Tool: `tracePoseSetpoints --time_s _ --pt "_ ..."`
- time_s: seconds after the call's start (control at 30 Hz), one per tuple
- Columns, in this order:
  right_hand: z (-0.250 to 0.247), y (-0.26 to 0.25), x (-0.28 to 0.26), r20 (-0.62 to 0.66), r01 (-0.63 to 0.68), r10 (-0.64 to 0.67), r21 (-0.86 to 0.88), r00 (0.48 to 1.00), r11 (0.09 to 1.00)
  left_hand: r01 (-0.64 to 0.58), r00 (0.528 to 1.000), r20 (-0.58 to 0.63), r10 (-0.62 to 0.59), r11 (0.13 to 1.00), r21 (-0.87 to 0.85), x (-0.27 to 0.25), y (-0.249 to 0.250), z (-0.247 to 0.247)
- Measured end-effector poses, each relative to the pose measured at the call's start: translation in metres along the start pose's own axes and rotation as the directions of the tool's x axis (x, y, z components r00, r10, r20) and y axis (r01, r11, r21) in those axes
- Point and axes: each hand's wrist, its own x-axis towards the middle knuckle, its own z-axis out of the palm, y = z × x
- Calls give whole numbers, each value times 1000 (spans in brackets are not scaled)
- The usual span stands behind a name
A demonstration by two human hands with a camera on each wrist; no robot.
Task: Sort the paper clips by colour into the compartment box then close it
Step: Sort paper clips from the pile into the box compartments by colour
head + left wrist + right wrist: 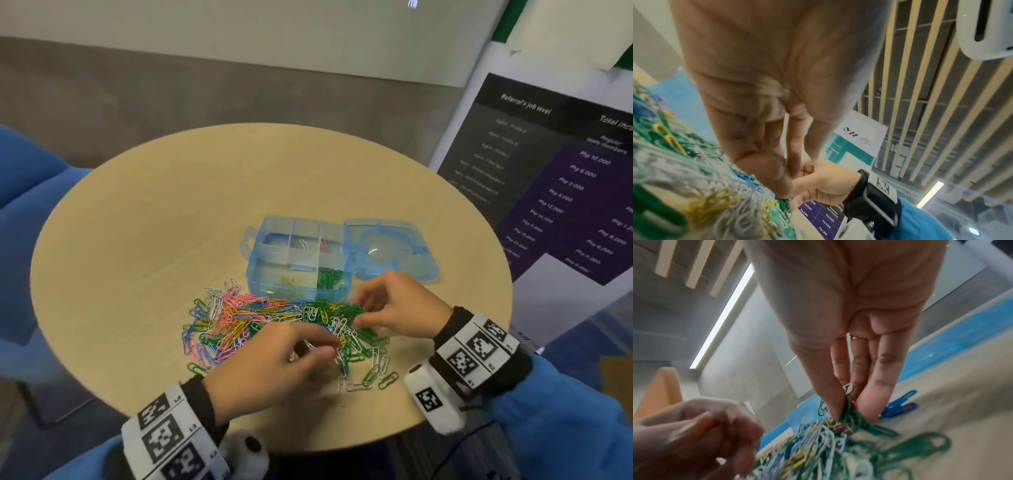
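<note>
A: Two hands work at one heap. The left hand (274, 359) sits at the near edge of the pile of paper clips (274, 322), fingers curled, pinching a few white clips (310, 346) between thumb and fingertips.

B: And the right hand (397, 305)?

A: It is at the far right of the pile. In the right wrist view its thumb and fingers close on a bunch of green clips (849, 412), so it is gripping them, right at the tabletop.

B: Where is the compartment box (298, 260)?

A: On the round wooden table (154, 212), just beyond the pile, touching or nearly touching its far edge. It is clear blue, and its lid (387, 250) lies open flat to the right, hinged to the box.

B: Anything inside yet?

A: Some. Green clips fill the near right compartment, a few yellow ones lie in the near left. In the back row I see blue at the left, a white one in the middle, something red or pink at the right.

B: And the heap itself?

A: Mixed: pink, yellow, blue, green and white, tangled together. A few green and white ones lie scattered at the near side, beside the left hand.

B: Around the table?

A: A blue chair (27, 171) at the left, a printed poster (555, 178) standing at the right.
</note>
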Motion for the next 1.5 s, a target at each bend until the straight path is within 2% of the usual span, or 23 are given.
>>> tracePoseSetpoints --time_s 0.07,0.1,0.17,0.23,0.33,0.43,0.57,0.63,0.67,0.73,0.83,1.0,1.07,1.2,1.4,1.5 --pt "-5 2 1 -7 -11 11 41 1000 999 87 993 -60 -106 964 -251 4 1 -7" --pt "-7 2 2 -10 -14 14 71 1000 997 136 983 -58 -176 899 -417 6 2 -10" --pt "-13 0 3 -20 -20 23 147 1000 989 203 956 -17 -293 700 -685 12 3 -16" --pt "-18 -4 3 -36 -18 27 223 999 975 227 931 22 -363 533 -815 21 4 -18" --pt "-24 -14 1 -68 30 -10 296 998 955 247 899 72 -433 365 -898 35 7 -19" --pt "-28 -26 -3 -98 109 -84 286 992 952 272 883 170 -438 183 -945 47 11 -19" --pt "-21 -42 -5 -138 208 -189 140 972 968 297 898 321 -300 -124 -947 57 18 -15" --pt "-15 -49 -7 -144 237 -221 106 965 966 252 924 314 -220 -269 -929 60 20 -11" --pt "-13 -51 -8 -136 244 -229 104 964 964 227 933 298 -200 -314 -922 61 19 -10" --pt "-12 -53 -11 -107 246 -232 138 967 960 209 944 282 -174 -346 -915 61 18 -8" --pt "-15 -50 -14 -98 268 -254 174 962 948 214 941 279 -192 -300 -930 60 16 -6" --pt "-15 -45 -12 -193 314 -292 91 937 945 171 937 254 -240 -319 -932 57 11 -5" --pt "-13 -46 -11 -194 335 -318 61 928 940 171 945 252 -210 -342 -924 54 10 -5" --pt "-8 -51 -11 -194 386 -370 50 909 921 179 950 247 -191 -315 -932 51 9 -2" --pt "-2 -53 -10 -159 379 -375 -2 913 925 194 951 265 -161 -358 -913 48 15 7" --pt "-1 -54 -8 -162 371 -359 52 919 927 181 955 253 -157 -372 -911 46 16 7"
